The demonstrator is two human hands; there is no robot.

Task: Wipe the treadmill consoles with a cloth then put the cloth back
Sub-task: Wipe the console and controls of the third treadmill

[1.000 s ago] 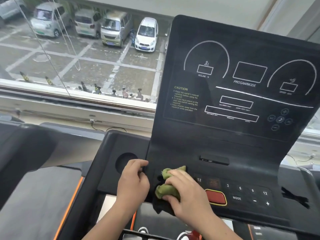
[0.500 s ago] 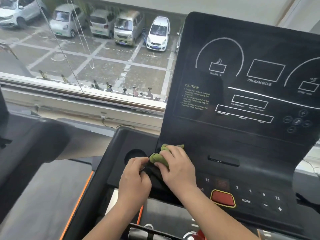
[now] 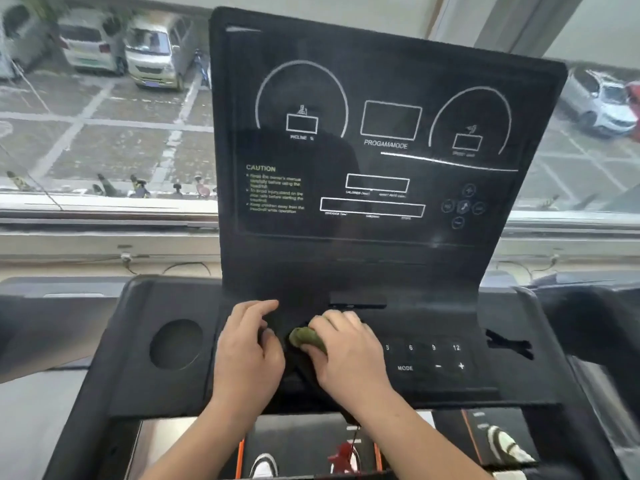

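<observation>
— The hands?
— Right hand (image 3: pixel 346 356) curls round the green cloth (image 3: pixel 307 337), pressing it on the console (image 3: pixel 433 320) left of the keys (image 3: pixel 410 347). Left hand (image 3: pixel 247 353) rests just beside, fingers loosely bent.
— Counts?
— Two hands, one cloth, one console.

Cars (image 3: pixel 152 53): parked outside your window, both sides
Scooters (image 3: pixel 138 188): lined up just past your ledge (image 3: pixel 104 207)
</observation>
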